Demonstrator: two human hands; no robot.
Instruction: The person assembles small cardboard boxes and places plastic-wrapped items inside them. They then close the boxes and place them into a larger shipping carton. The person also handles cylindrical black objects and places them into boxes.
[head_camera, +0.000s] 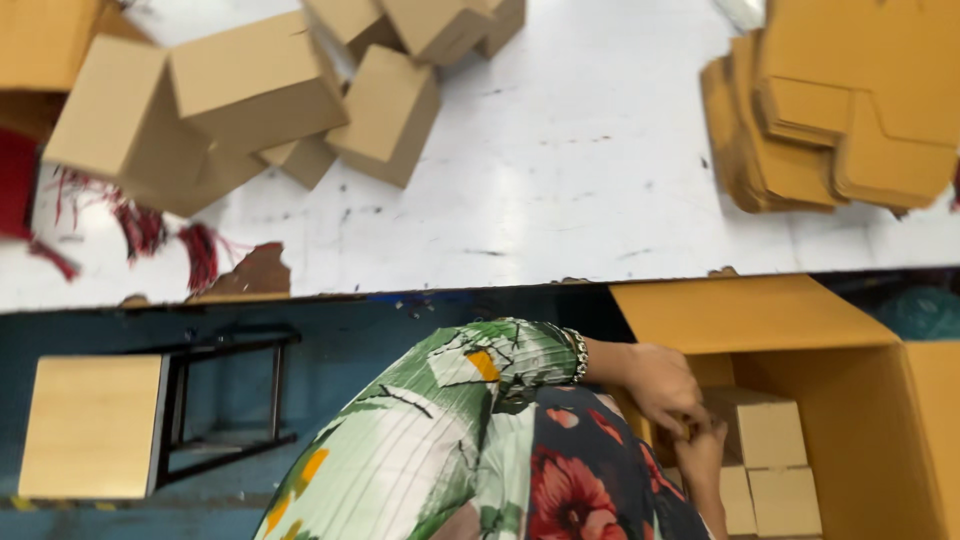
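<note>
My left hand, a beaded bracelet on its wrist, reaches out of a green floral sleeve into a large open carton below the table edge. Its fingers curl down over the left edge of a small closed cardboard box inside the carton. My right hand comes up from below and meets the left hand's fingertips at the same box edge; its fingers are mostly hidden. Two more small boxes lie packed below that one.
A scuffed white table carries several small closed boxes at the upper left, a stack of flat box blanks at the upper right and red tassels at the left. A wooden stool stands on the blue floor.
</note>
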